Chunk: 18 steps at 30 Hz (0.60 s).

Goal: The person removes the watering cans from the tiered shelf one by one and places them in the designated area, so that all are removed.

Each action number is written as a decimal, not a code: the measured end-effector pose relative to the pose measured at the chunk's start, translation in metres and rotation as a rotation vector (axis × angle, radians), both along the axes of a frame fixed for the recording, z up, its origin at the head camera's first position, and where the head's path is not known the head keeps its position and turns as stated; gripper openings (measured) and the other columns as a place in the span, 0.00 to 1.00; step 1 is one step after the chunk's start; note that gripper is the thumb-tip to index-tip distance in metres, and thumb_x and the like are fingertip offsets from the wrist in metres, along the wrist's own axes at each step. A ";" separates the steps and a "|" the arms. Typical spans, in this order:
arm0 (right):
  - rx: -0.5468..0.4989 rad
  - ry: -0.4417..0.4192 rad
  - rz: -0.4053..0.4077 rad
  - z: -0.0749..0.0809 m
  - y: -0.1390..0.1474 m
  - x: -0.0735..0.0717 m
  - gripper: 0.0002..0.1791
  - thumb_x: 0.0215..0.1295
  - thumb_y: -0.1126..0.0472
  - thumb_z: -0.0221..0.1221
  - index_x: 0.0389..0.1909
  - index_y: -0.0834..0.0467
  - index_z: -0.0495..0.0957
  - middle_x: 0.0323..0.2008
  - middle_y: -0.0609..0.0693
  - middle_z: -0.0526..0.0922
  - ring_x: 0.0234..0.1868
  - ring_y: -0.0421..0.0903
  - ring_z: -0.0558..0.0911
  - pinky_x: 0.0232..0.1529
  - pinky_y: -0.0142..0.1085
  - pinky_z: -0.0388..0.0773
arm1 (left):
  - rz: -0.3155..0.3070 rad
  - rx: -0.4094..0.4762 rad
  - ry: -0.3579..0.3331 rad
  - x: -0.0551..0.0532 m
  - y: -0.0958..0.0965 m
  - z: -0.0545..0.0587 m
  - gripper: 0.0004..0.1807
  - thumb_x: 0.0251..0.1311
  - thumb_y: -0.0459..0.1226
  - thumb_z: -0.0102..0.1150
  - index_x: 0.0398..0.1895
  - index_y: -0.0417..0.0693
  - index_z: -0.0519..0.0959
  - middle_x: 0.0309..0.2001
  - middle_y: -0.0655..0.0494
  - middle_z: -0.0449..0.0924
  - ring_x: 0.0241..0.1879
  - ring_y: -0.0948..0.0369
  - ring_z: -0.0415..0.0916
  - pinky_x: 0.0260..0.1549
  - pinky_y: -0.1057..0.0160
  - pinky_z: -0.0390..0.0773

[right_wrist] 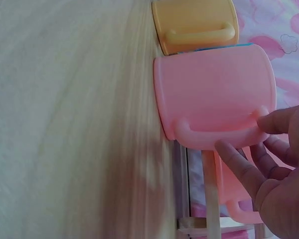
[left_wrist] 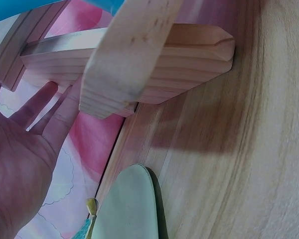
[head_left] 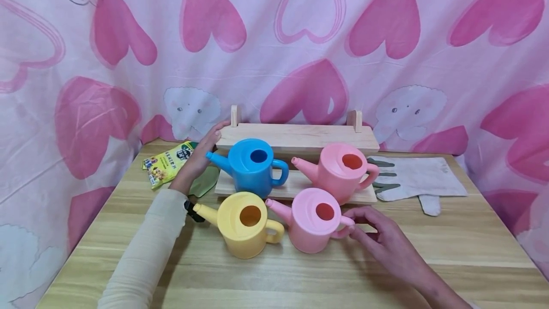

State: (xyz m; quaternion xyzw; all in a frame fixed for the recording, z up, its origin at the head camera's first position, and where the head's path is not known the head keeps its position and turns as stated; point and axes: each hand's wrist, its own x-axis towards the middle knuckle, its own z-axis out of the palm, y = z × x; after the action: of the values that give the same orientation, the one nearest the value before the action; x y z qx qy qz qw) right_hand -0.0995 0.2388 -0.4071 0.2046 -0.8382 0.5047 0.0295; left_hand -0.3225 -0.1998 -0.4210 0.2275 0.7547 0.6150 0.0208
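Observation:
In the head view, my right hand (head_left: 379, 235) is at the handle of a light pink watering can (head_left: 310, 230) on the table. The right wrist view shows its thumb and fingers (right_wrist: 241, 167) on both sides of that handle. My left hand (head_left: 199, 156) reaches to the left end of a two-tier wooden shelf (head_left: 296, 135); its fingers are extended against the wood in the left wrist view. A yellow watering can (head_left: 242, 240) stands left of the light pink one. Behind them, a blue watering can (head_left: 250, 175) and a deeper pink one (head_left: 339, 175) stand at the lower tier.
A yellow printed packet (head_left: 167, 163) and a flat green rounded piece (head_left: 205, 182) lie left of the shelf, partly behind the left arm. To the right lies a grey-white work glove (head_left: 422, 178) with green fingers. A pink heart-patterned curtain (head_left: 257, 75) hangs behind the table.

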 end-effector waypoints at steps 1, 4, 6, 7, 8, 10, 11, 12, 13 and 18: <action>0.006 0.004 0.009 0.001 0.001 -0.001 0.17 0.70 0.69 0.64 0.55 0.49 0.80 0.51 0.45 0.82 0.49 0.47 0.83 0.42 0.37 0.85 | -0.001 0.001 0.000 0.000 0.000 0.000 0.30 0.83 0.52 0.31 0.82 0.55 0.55 0.80 0.53 0.52 0.76 0.46 0.51 0.69 0.32 0.56; 0.043 0.038 0.019 0.007 0.005 -0.004 0.18 0.68 0.70 0.66 0.55 0.52 0.80 0.52 0.47 0.82 0.49 0.46 0.83 0.42 0.38 0.86 | -0.007 0.008 0.000 0.000 0.000 0.001 0.30 0.83 0.52 0.31 0.82 0.53 0.55 0.80 0.52 0.52 0.76 0.45 0.51 0.69 0.32 0.56; 0.080 0.101 0.013 0.013 0.010 -0.008 0.19 0.66 0.73 0.66 0.55 0.55 0.80 0.51 0.47 0.83 0.49 0.44 0.83 0.42 0.37 0.86 | -0.011 0.011 -0.003 0.001 0.000 0.001 0.31 0.83 0.52 0.31 0.82 0.52 0.54 0.80 0.52 0.52 0.76 0.45 0.51 0.69 0.32 0.56; 0.101 0.144 0.000 0.017 0.012 -0.011 0.19 0.65 0.74 0.67 0.54 0.56 0.80 0.50 0.48 0.83 0.48 0.43 0.83 0.43 0.36 0.85 | -0.012 0.011 -0.005 0.001 -0.001 0.002 0.31 0.83 0.52 0.30 0.82 0.52 0.54 0.80 0.51 0.51 0.76 0.45 0.51 0.69 0.32 0.56; 0.125 0.195 -0.022 0.020 0.015 -0.013 0.20 0.63 0.75 0.67 0.53 0.57 0.80 0.49 0.47 0.83 0.48 0.42 0.83 0.44 0.33 0.84 | -0.011 0.011 -0.007 0.002 -0.001 0.002 0.31 0.83 0.52 0.30 0.82 0.52 0.54 0.80 0.51 0.51 0.76 0.44 0.51 0.69 0.32 0.56; 0.158 0.300 -0.072 0.027 0.019 -0.020 0.21 0.60 0.78 0.67 0.52 0.57 0.82 0.49 0.46 0.83 0.48 0.40 0.81 0.47 0.28 0.80 | -0.007 0.009 -0.012 0.002 -0.001 0.002 0.31 0.83 0.52 0.30 0.82 0.54 0.54 0.80 0.52 0.51 0.76 0.45 0.50 0.69 0.32 0.56; 0.164 0.357 -0.092 0.031 0.021 -0.023 0.22 0.60 0.80 0.67 0.51 0.57 0.82 0.50 0.47 0.84 0.51 0.41 0.81 0.51 0.27 0.78 | -0.005 0.008 -0.013 0.002 -0.001 0.001 0.31 0.83 0.53 0.30 0.82 0.54 0.54 0.80 0.52 0.51 0.76 0.45 0.50 0.69 0.32 0.55; 0.169 0.398 -0.117 0.034 0.023 -0.027 0.23 0.59 0.80 0.66 0.52 0.57 0.83 0.51 0.48 0.83 0.53 0.41 0.80 0.54 0.26 0.75 | -0.004 0.007 -0.014 0.002 -0.001 0.001 0.31 0.83 0.53 0.30 0.82 0.54 0.55 0.80 0.52 0.51 0.76 0.45 0.50 0.69 0.32 0.55; 0.166 0.448 -0.140 0.037 0.024 -0.030 0.24 0.58 0.81 0.66 0.52 0.58 0.83 0.52 0.50 0.83 0.56 0.43 0.79 0.57 0.26 0.73 | -0.002 0.005 -0.013 0.002 -0.001 0.001 0.31 0.83 0.53 0.30 0.82 0.54 0.54 0.80 0.52 0.51 0.76 0.45 0.50 0.69 0.32 0.55; 0.166 0.536 -0.226 0.043 0.029 -0.045 0.28 0.58 0.79 0.67 0.60 0.60 0.81 0.61 0.57 0.79 0.66 0.51 0.72 0.64 0.27 0.65 | -0.007 0.009 -0.012 0.001 0.000 0.000 0.31 0.83 0.53 0.30 0.82 0.52 0.54 0.80 0.51 0.52 0.75 0.44 0.52 0.68 0.32 0.57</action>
State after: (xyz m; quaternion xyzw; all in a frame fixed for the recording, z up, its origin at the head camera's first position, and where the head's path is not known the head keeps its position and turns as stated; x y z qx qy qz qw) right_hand -0.1445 0.2677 -0.3638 0.2378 -0.8564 0.3559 0.2888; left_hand -0.3214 -0.2001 -0.4206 0.2264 0.7510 0.6197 0.0262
